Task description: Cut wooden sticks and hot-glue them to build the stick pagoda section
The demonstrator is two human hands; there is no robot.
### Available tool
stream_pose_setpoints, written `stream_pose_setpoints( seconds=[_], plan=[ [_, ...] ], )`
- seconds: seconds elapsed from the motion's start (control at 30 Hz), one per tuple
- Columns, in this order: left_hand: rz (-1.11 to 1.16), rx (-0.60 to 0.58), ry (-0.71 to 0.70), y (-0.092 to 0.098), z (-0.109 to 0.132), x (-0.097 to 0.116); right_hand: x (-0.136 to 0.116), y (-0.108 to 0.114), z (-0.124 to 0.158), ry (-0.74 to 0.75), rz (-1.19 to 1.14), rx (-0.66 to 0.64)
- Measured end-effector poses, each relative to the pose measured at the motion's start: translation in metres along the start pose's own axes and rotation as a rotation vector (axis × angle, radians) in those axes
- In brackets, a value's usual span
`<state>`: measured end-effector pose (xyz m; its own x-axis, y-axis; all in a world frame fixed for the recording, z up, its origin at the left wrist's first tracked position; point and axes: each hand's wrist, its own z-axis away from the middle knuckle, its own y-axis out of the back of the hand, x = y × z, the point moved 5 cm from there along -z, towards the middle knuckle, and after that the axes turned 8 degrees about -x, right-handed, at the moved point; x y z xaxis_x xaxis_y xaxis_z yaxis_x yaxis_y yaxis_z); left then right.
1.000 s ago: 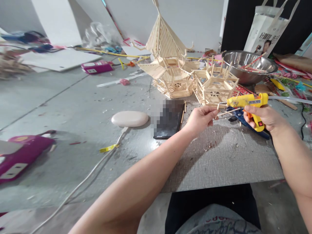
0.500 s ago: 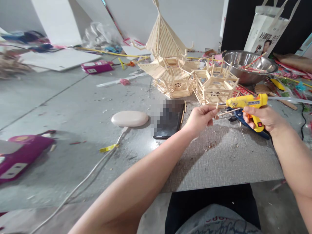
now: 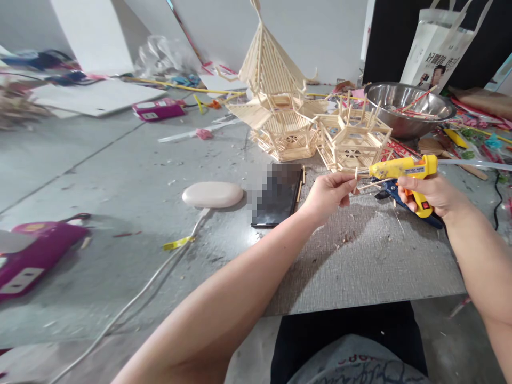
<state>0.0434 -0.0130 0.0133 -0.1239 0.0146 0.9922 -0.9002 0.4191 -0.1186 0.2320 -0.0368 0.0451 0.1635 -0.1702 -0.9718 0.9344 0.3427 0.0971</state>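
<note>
Yellow glue gun (image 3: 402, 169) sits in the right hand's (image 3: 430, 193) closed grip, nozzle touching thin wooden sticks (image 3: 370, 184) pinched by the left hand (image 3: 330, 194) above the desk (image 3: 360, 261). The sticks look light and brittle, probably best held near their ends.

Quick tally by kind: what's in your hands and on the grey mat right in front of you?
Glue guns: 1, yellow, in the right hand
Thin wooden sticks: 1, pinched in the left hand
Stick-built models: 2, the tall tower and the smaller frame
Phones: 1
Blue-handled tools: 1
Total: 6
</note>
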Motion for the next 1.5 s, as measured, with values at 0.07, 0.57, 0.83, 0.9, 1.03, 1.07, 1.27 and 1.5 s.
stream_pose_setpoints(
  seconds=[0.07, 0.57, 0.83, 0.9, 1.03, 1.07, 1.27, 1.5],
  plan=[
    [0.017, 0.0, 0.0, 0.0, 0.0, 0.0, -0.001, 0.0, 0.0, 0.004, 0.004, 0.002],
    [0.009, 0.018, 0.003, 0.001, 0.0, 0.001, -0.006, 0.007, 0.003, 0.044, -0.003, 0.052],
    [-0.033, 0.021, 0.046, 0.002, -0.002, -0.004, -0.037, 0.042, -0.011, 0.181, 0.078, 0.28],
    [-0.033, 0.023, 0.048, 0.001, -0.002, -0.004, -0.039, 0.047, -0.021, 0.185, 0.122, 0.276],
    [-0.048, 0.021, 0.054, 0.001, -0.002, -0.004, -0.04, 0.05, -0.038, 0.172, 0.17, 0.293],
    [-0.053, 0.02, 0.053, 0.001, -0.002, -0.004, -0.041, 0.05, -0.039, 0.167, 0.177, 0.3],
    [-0.064, 0.016, 0.04, 0.001, -0.002, -0.003, -0.047, 0.041, -0.042, 0.138, 0.18, 0.281],
    [-0.062, 0.02, 0.052, 0.0, -0.001, -0.002, -0.046, 0.041, -0.043, 0.126, 0.196, 0.303]
  ],
)
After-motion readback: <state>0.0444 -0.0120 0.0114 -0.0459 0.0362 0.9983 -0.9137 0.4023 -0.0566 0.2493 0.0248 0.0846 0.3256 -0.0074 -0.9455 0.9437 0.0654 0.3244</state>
